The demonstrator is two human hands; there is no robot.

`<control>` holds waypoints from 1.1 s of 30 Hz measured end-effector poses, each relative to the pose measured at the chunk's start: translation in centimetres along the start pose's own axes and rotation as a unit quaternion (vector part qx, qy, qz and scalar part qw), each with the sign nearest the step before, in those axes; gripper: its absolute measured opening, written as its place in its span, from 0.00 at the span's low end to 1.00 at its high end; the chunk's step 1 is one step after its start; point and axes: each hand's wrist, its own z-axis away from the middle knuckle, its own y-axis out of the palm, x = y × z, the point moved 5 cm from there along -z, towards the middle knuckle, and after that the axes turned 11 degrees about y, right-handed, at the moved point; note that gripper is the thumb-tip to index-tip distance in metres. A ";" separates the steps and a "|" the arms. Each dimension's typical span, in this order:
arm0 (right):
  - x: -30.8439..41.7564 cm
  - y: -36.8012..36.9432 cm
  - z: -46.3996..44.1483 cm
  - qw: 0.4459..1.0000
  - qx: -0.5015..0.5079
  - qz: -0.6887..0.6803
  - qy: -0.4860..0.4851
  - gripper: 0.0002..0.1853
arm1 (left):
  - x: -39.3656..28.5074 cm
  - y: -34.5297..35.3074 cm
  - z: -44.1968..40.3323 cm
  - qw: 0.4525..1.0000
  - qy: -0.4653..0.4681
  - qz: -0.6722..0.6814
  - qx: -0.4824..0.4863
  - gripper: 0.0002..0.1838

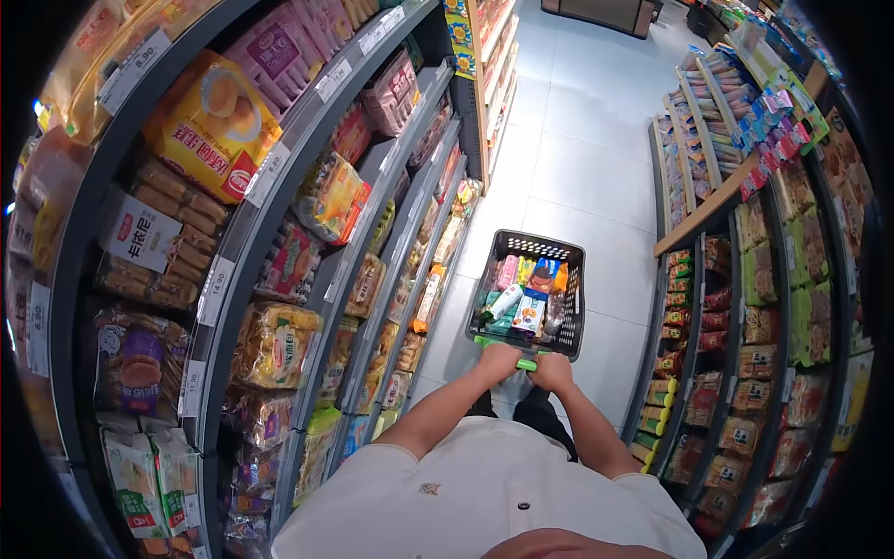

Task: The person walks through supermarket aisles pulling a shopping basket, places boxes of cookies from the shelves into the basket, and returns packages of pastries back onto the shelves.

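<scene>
Both of my hands are closed around the green handle of a black shopping basket. On the left side of the handle is my left hand; my right hand grips its right side. The basket stands in front of my legs, low over the floor. Inside lie several packaged goods, among them a white and green tube-shaped pack, a white and blue box, a pink pack and a dark blue pack. Items lower in the pile are partly hidden.
A tall shelf of bagged breads and cakes runs close along my left. Shelves with more packaged food line my right, with a slanted snack rack farther on. A tiled floor aisle stretches ahead to a dark-edged counter.
</scene>
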 end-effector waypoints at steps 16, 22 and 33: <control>-2.7 -3.2 -7.9 0.991 0.024 -0.114 -0.058 0.14 | 2.4 -4.6 -7.7 0.995 -0.049 -0.061 0.060 0.06; -3.8 -4.8 -12.0 0.987 0.026 -0.137 -0.080 0.13 | 3.6 -6.6 -11.5 0.989 -0.083 -0.081 0.092 0.08; -4.9 -9.3 -19.2 0.987 0.055 -0.136 -0.062 0.13 | 7.1 -9.8 -18.1 0.993 -0.074 -0.066 0.059 0.06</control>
